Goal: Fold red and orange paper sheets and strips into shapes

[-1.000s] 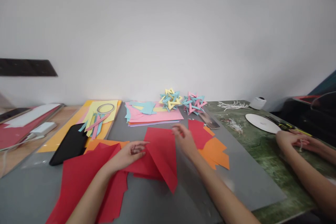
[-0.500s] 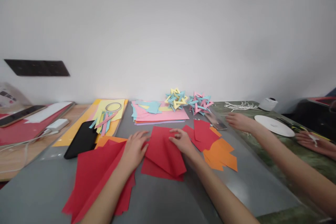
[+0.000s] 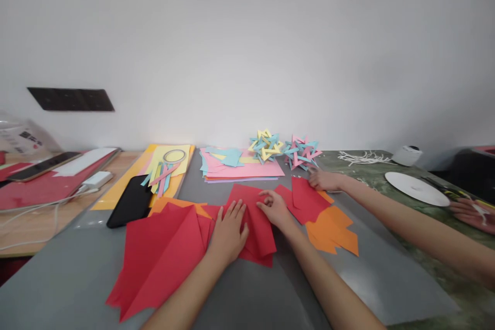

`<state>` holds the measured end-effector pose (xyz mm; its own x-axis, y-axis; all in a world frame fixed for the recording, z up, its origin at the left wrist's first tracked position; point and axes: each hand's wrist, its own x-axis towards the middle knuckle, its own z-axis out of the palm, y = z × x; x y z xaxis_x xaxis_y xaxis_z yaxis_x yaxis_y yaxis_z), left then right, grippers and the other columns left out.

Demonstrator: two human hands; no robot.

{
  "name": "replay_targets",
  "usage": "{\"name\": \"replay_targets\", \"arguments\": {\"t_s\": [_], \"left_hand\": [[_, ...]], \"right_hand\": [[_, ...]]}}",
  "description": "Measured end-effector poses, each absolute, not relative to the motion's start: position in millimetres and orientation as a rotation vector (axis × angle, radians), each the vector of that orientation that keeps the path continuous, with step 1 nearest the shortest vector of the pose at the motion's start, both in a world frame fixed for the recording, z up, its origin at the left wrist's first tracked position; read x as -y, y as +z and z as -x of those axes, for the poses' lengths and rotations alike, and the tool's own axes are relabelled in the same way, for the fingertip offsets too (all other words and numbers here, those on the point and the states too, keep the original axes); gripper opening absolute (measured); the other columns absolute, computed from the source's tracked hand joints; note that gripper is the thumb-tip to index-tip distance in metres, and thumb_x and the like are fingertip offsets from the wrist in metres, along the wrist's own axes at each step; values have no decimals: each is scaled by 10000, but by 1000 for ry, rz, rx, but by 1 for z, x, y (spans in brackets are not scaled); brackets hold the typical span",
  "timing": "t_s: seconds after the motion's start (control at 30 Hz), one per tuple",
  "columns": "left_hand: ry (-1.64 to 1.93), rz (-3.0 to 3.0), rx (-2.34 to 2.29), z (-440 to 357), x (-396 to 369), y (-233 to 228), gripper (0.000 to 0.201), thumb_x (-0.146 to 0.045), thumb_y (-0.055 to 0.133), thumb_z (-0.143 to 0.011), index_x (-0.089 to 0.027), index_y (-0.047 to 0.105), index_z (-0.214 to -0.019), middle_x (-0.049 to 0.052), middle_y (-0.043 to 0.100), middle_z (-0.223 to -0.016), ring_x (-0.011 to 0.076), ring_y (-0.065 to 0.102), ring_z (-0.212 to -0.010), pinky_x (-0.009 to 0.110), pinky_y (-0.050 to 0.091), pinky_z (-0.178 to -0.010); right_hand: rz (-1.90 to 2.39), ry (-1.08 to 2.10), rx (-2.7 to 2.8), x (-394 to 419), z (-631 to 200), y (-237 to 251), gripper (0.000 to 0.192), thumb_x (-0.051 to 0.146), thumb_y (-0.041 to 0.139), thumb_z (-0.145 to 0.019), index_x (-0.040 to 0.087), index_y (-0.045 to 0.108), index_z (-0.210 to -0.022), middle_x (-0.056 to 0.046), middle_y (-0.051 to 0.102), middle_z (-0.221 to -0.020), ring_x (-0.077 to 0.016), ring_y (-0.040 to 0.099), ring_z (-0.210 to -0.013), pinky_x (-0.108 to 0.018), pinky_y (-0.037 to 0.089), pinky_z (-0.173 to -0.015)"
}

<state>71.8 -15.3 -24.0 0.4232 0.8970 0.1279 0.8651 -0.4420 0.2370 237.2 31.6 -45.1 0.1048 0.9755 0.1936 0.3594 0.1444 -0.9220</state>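
my left hand (image 3: 228, 232) flat, open on red sheet (image 3: 253, 216), right hand (image 3: 275, 209) open, fingertips pressing its top edge, on tabletop (image 3: 251, 299)

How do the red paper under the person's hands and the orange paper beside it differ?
The red paper is folded, with both the left hand and the right hand pressing on it; the orange paper lies untouched. The red paper sits in front of the person; the orange paper lies off to the right, partly under other red pieces. Both are coloured sheets lying on the grey mat.
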Motion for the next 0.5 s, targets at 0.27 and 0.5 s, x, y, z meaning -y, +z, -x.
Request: {"name": "replay_targets", "arguments": {"t_s": [0.27,0.5], "left_hand": [[405,-2533,-1655,-79,15,-27,520,-213,324,-760,-187,315,-1280,48,274,-1367,230,189,-1257,488,103,-1006],[385,-2579,-1574,-72,8,-23,484,-190,310,-772,-213,354,-1253,35,305,-1354,218,224,-1246,502,122,-999]], "right_hand": [[1405,615,1561,-21,-234,-40,260,198,482,-658,174,548,-908,40,420,-563,-128,441,-502,-242,361,-482],[1365,652,1569,-25,-240,-41,302,222,510,-653,181,556,-949,40,417,-561,-124,427,-498,-242,379,-491]]}}
